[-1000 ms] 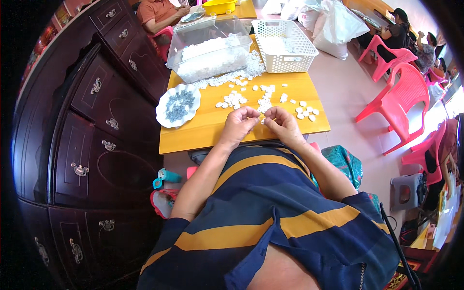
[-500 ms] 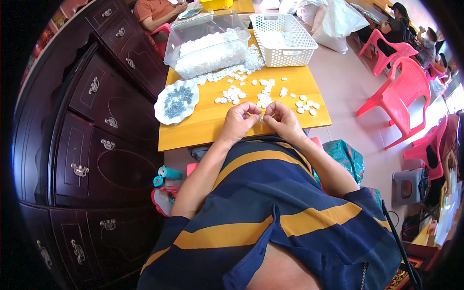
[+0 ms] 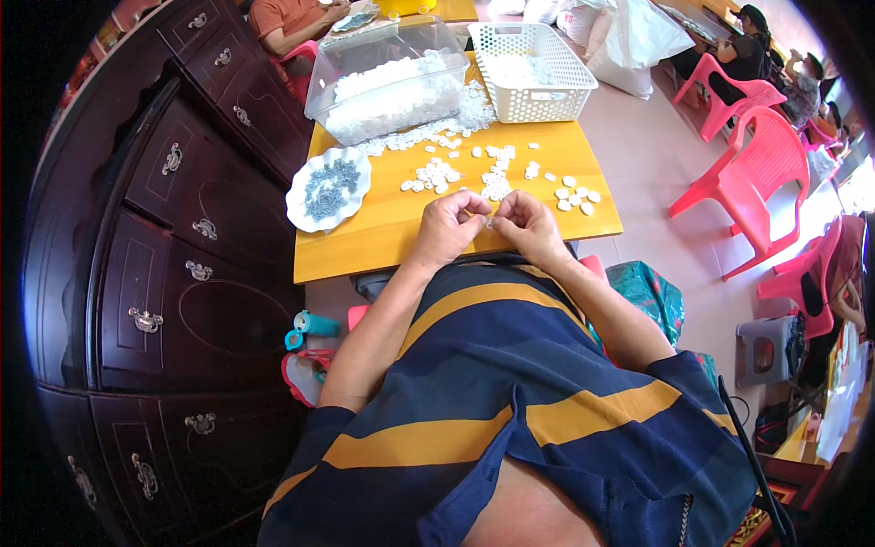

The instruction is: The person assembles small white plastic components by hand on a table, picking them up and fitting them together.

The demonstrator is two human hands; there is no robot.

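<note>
My left hand point(image 3: 450, 228) and my right hand point(image 3: 530, 230) meet above the front edge of the yellow table point(image 3: 365, 248). Thumb and fingers of each are pinched on a small white plastic piece point(image 3: 489, 221), mostly covered by the fingertips. Just beyond them lies a cluster of small white pieces point(image 3: 495, 185). Another pile of white pieces point(image 3: 432, 175) sits to the left, and several round white pieces point(image 3: 578, 194) are at the right. A scalloped white plate point(image 3: 297, 199) with small dark grey pins point(image 3: 331, 189) stands left of my hands.
At the back of the table are a clear plastic bin point(image 3: 333, 68) of white pieces and a white perforated basket point(image 3: 558, 103). A dark wooden cabinet point(image 3: 228, 273) borders the left. Pink chairs point(image 3: 756, 182) stand at the right. A person point(image 3: 283, 27) sits across, others farther right.
Both hands stay together in nearly the same place, with slight finger movement around the small piece. The whole view has shifted a little.
</note>
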